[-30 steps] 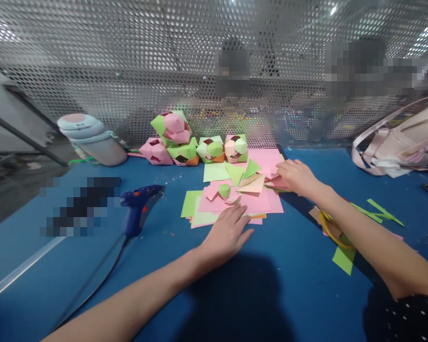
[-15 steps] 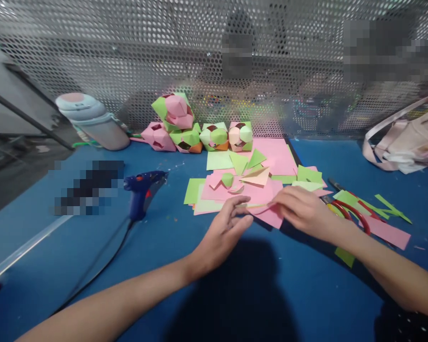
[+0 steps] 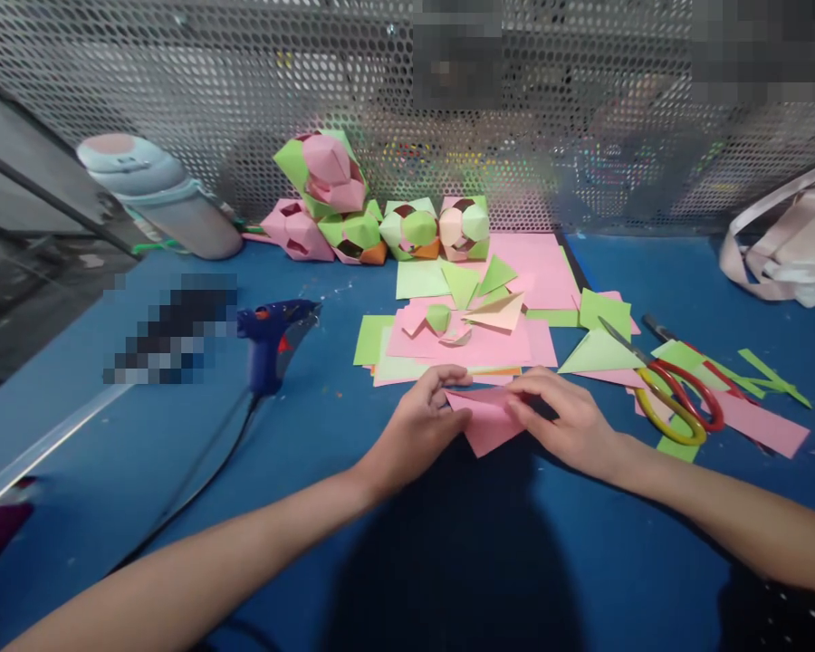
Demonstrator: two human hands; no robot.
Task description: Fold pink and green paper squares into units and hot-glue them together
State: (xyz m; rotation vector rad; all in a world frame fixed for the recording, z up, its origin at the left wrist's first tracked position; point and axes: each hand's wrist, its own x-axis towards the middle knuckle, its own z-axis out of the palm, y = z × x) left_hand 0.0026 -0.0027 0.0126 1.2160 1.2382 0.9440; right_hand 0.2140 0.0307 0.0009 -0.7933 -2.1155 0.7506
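Observation:
A piece of pink paper [image 3: 490, 422] is held between my two hands, its lower corner pointing toward me and its top edge bent over. My left hand [image 3: 421, 426] pinches its left corner between thumb and fingers. On the opposite corner, my right hand [image 3: 570, 421] has its thumb and fingertips closed. Just beyond both hands lies a pile of pink and green paper sheets [image 3: 541, 342], with loose triangular pieces such as a light green one [image 3: 460, 282] on top. Scissors with red and yellow handles [image 3: 672, 398] rest close to my right hand.
A blue glue gun [image 3: 266, 349] stands at left, its cord trailing toward me. Folded paper balls [image 3: 414, 231] line the perforated metal panel [image 3: 530, 109] at the back. A bottle [image 3: 169, 204] stands back left; a pale bag [image 3: 798, 240] sits at right.
The pink paper has come nearer to me, off the pile, and now shows its face between both hands. My left hand has closed on its corner. The camera view has shifted slightly.

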